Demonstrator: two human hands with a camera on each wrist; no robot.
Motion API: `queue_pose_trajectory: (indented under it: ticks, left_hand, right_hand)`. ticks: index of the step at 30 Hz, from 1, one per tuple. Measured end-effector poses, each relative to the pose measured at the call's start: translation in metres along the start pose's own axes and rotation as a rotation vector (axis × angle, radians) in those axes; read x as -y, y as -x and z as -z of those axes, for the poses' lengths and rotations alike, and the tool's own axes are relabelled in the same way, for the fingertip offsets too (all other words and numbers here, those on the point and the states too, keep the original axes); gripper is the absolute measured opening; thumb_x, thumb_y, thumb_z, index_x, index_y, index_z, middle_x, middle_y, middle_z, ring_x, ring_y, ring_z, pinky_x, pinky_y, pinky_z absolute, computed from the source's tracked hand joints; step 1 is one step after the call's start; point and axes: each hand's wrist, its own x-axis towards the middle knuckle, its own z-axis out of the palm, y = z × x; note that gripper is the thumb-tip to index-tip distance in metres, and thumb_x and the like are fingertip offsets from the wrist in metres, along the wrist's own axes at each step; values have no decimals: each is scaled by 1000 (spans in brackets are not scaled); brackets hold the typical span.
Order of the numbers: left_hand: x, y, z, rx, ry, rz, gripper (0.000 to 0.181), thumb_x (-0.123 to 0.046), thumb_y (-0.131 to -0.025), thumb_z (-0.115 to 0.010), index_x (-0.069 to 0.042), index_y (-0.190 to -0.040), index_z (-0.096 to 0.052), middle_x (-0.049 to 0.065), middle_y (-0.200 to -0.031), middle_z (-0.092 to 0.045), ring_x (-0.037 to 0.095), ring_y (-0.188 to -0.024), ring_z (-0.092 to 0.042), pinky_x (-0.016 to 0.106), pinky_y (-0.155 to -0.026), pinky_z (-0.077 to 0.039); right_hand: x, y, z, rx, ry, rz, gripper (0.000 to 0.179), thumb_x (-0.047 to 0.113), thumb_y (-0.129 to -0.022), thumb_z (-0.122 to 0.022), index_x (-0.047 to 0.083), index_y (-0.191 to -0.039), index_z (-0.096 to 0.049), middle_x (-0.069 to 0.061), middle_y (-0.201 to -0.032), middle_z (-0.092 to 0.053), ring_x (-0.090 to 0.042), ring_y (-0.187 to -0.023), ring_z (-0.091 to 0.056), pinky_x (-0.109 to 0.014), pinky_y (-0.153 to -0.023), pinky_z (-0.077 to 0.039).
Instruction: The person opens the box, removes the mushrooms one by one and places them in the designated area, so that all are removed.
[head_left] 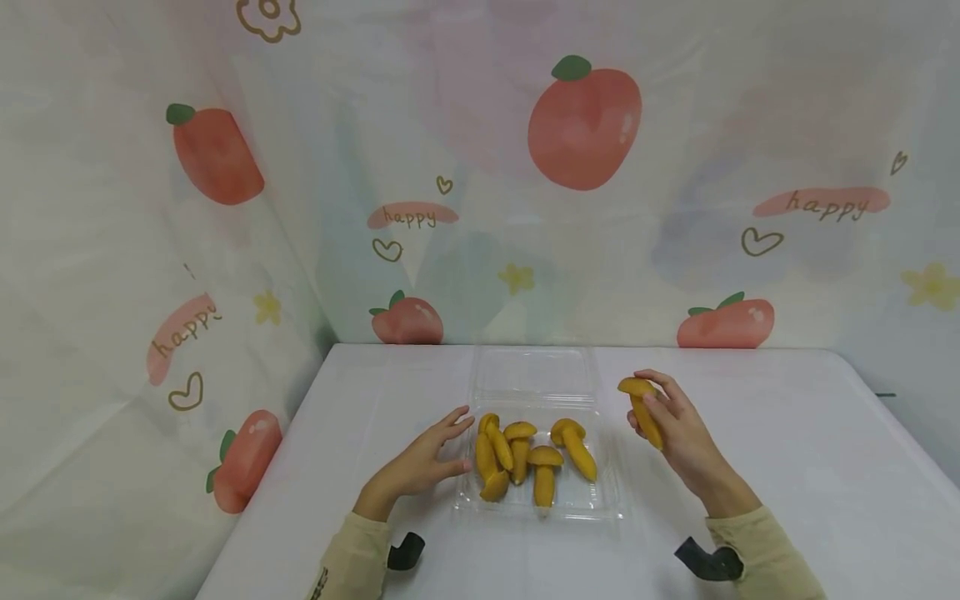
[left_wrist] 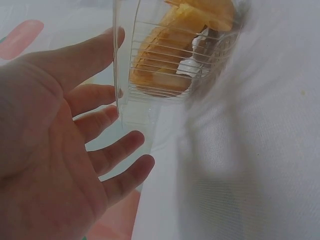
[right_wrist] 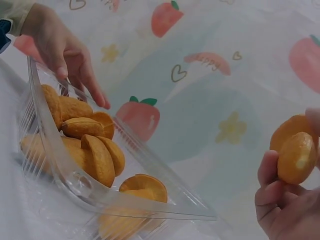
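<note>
A clear plastic clamshell box (head_left: 540,510) stands on the table with its lid (head_left: 534,373) folded back. Several yellow-brown mushrooms (head_left: 544,477) lie inside, crowded toward the left, with one toward the right. My right hand (head_left: 684,442) grips another mushroom (head_left: 643,408) beyond the box's right side, cap up and stem slanting down into the fingers. At the box's left edge my left hand (head_left: 422,460) has its fingers spread. In the left wrist view, the fingertips (left_wrist: 117,37) are right at the clear rim.
The white table (head_left: 780,417) meets a fabric backdrop (head_left: 480,150) printed with peaches along its back. The same fabric hangs at the left. A black strap (head_left: 708,560) sticks out at the right wrist, another (head_left: 406,552) at the left.
</note>
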Motion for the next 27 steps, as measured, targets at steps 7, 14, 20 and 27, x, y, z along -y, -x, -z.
queue_pose_trajectory:
  ticks: [7, 14, 20, 27]
  left_hand:
    - [3, -2, 1, 7, 1, -12, 69, -25, -98, -67, -2, -155, -37, 16, -169, -20, 40, -156, -21, 64, -123, -22]
    - [4, -2, 1, 28, -2, -16, 68, -26, -99, -65, -2, -156, -36, 16, -170, -20, 40, -156, -21, 64, -123, -22]
    - [4, -1, 0, 26, -2, -13, 68, -25, -99, -65, -2, -156, -36, 16, -170, -19, 40, -156, -20, 64, -123, -22]
    - [3, -1, 1, 16, -7, -16, 69, -26, -99, -66, 0, -155, -36, 17, -169, -20, 40, -156, -21, 64, -123, -22]
  right_hand:
    - [-1, 0, 3, -60, -26, 102, 31, 17, -108, -47, 21, -139, -48, 8, -118, -58, -6, -80, -61, -13, -74, -54]
    - [-6, 1, 9, -136, 6, 130, 35, 10, -104, -54, 21, -138, -53, 9, -117, -56, -2, -79, -60, -11, -72, -54]
    - [-9, 3, 19, -178, 3, 136, 38, 10, -104, -55, 21, -140, -53, 9, -116, -57, -1, -82, -62, -9, -74, -53]
    - [-9, 0, 31, -149, 106, -33, 39, 25, -107, -50, 20, -145, -47, 17, -110, -60, -1, -88, -62, -11, -76, -53]
